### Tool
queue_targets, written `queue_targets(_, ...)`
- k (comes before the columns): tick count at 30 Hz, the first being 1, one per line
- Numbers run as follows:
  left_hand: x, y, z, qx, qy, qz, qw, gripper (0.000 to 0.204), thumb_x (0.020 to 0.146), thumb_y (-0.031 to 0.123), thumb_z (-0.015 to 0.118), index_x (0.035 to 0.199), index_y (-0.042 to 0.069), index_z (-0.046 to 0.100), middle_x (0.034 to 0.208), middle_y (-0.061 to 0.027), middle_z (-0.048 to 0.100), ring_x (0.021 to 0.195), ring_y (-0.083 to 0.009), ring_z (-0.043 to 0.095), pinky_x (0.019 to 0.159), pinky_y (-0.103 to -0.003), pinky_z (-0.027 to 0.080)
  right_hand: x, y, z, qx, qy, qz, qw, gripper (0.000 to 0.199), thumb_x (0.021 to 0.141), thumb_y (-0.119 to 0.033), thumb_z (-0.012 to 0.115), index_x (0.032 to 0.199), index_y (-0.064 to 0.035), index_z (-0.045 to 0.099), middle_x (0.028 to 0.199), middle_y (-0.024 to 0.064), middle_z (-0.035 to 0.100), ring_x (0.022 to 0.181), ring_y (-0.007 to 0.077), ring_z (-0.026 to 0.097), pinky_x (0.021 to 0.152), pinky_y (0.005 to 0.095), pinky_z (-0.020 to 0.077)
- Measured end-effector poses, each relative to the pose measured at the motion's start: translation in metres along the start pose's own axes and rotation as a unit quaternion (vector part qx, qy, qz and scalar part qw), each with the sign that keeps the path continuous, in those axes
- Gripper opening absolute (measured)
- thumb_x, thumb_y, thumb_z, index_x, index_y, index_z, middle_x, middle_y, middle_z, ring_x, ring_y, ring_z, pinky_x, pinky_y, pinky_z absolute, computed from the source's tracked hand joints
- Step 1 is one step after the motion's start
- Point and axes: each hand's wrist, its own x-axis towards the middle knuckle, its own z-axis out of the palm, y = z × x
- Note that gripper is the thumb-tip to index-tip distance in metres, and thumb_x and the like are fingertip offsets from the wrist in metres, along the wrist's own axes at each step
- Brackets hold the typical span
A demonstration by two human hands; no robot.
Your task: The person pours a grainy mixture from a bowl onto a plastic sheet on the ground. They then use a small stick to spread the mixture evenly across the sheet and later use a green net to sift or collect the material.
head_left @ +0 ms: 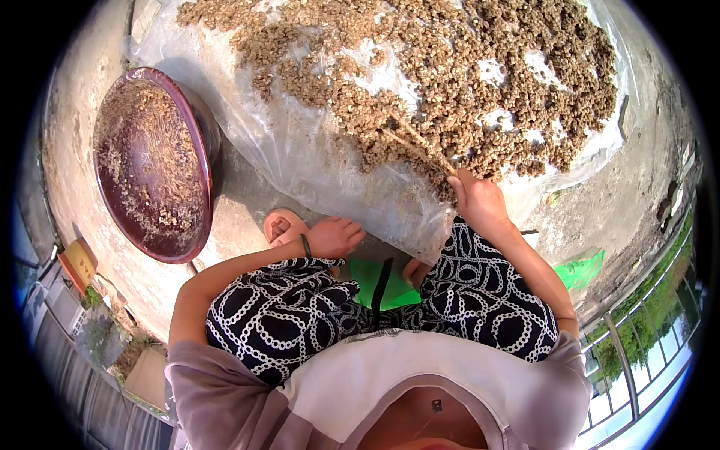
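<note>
My right hand (481, 202) is closed round two thin wooden sticks that look like chopsticks (421, 150). Their far ends reach into a layer of brown, clumpy grain-like material (450, 67). This layer is spread unevenly over a clear plastic sheet (300, 154) on the ground, with bare patches of plastic showing through. My left hand (335, 236) rests by my left knee with nothing in it, its fingers stretched out. To the left stands a dark red basin (139, 229), tilted toward the view, with brown crumbs stuck to its inside.
Concrete ground (247, 176) surrounds the sheet. My left foot (287, 226) is near the sheet's front edge. Green plastic (375, 281) shows between my legs, and another green piece (581, 270) lies at right. A metal railing (622, 360) stands at lower right.
</note>
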Motion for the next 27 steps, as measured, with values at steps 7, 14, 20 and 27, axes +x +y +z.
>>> queue_targets(7,0.036,-0.036,-0.003,0.089,0.057,0.011,0.994,0.037,0.080,0.020,0.062,0.113,0.004,0.066,0.115,-0.0065,0.063,0.105,-0.0227,0.059,0.086,-0.036,0.046,-0.001,0.012,0.026,-0.117,-0.083,-0.043,0.989,0.034,0.106,-0.036,0.051,0.105,-0.0045,0.064,0.074,0.0199,0.071,0.072,0.0400,0.072,0.066,0.0510,0.0568)
queue_targets(14,0.027,-0.041,0.000,0.067,0.036,0.018,0.997,0.027,0.078,0.018,0.063,0.101,0.006,0.066,0.116,-0.0096,0.065,0.103,-0.0250,0.063,0.083,-0.038,0.051,0.031,0.009,0.021,-0.034,0.027,-0.044,0.998,0.035,0.108,-0.034,0.050,0.101,-0.0021,0.061,0.068,0.0228,0.066,0.066,0.0442,0.067,0.063,0.0545,0.0540)
queue_targets(20,-0.004,-0.037,0.019,0.012,-0.028,0.038,0.999,0.017,0.078,0.021,0.062,0.091,0.009,0.062,0.102,-0.0048,0.062,0.096,-0.0227,0.062,0.074,-0.037,0.053,0.017,-0.029,0.027,-0.096,-0.128,-0.114,0.981,0.037,0.108,-0.036,0.048,0.105,-0.0021,0.063,0.079,0.0206,0.072,0.077,0.0400,0.073,0.068,0.0522,0.0577)
queue_targets(27,0.005,-0.033,-0.029,-0.029,0.114,-0.074,0.990,0.020,0.075,0.017,0.069,0.090,0.008,0.060,0.094,-0.0075,0.057,0.090,-0.0285,0.061,0.074,-0.041,0.051,0.072,-0.027,0.000,-0.075,-0.028,-0.045,0.996,0.038,0.108,-0.035,0.047,0.110,-0.0016,0.064,0.086,0.0212,0.073,0.080,0.0423,0.072,0.069,0.0523,0.0574)
